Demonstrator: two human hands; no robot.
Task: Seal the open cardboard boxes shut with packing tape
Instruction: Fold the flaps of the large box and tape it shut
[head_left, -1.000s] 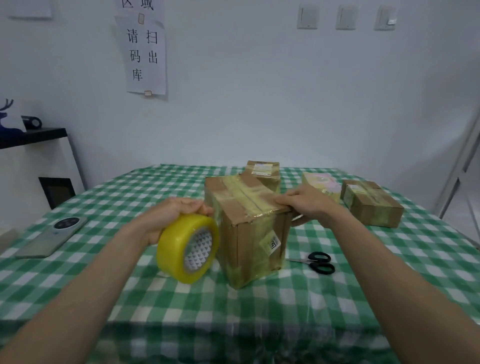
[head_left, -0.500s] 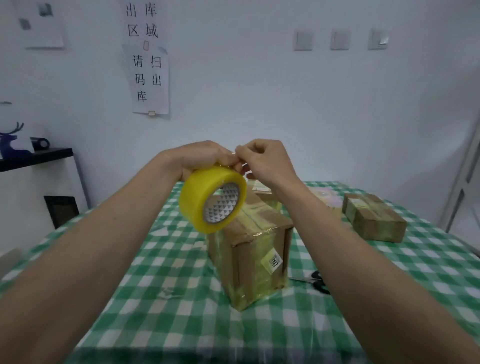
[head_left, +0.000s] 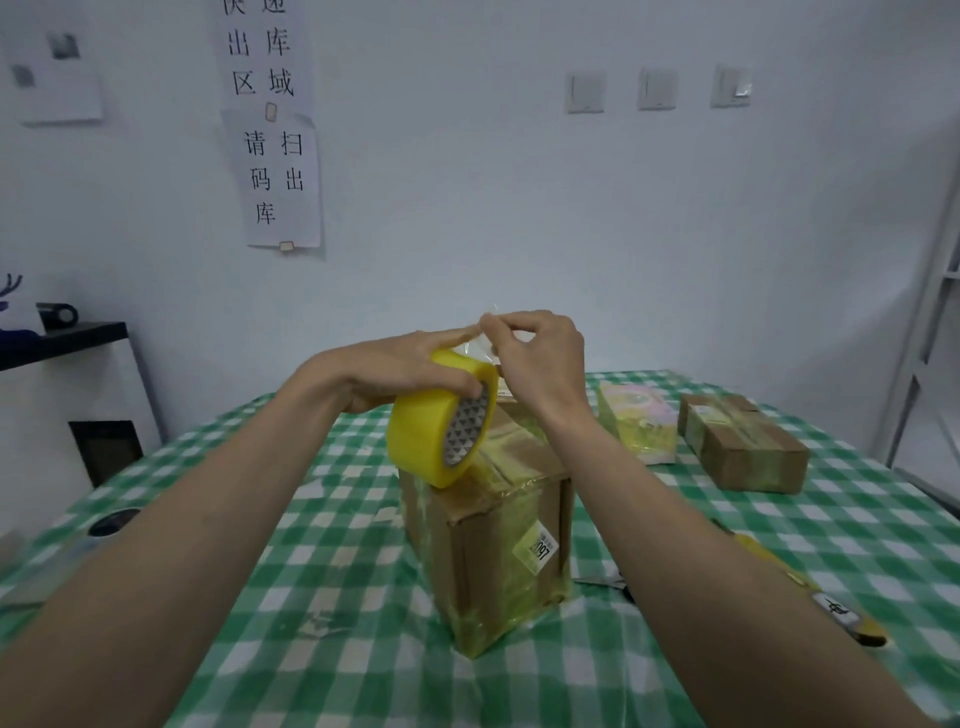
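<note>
The left hand grips a yellow roll of packing tape, fingers over the top of the roll and the thumb at its core, holding it in the air just above the near cardboard box. The right hand pinches the clear loose end of the tape between thumb and fingertips, lifted a little off the top of the roll.

The near box stands upright at the middle of the desk, which wears a green and white checked cloth. Its top flaps are closed and glossy tape runs over them and down its sides; a small label sits on its right face. Well apart, at the far right, lies a second cardboard box, flat and also taped. Between the two, further back, lies a pale yellow packet. Scissors show partly behind the right forearm, just right of the near box. On the wall at the far left hang paper signs with printed characters.
</note>
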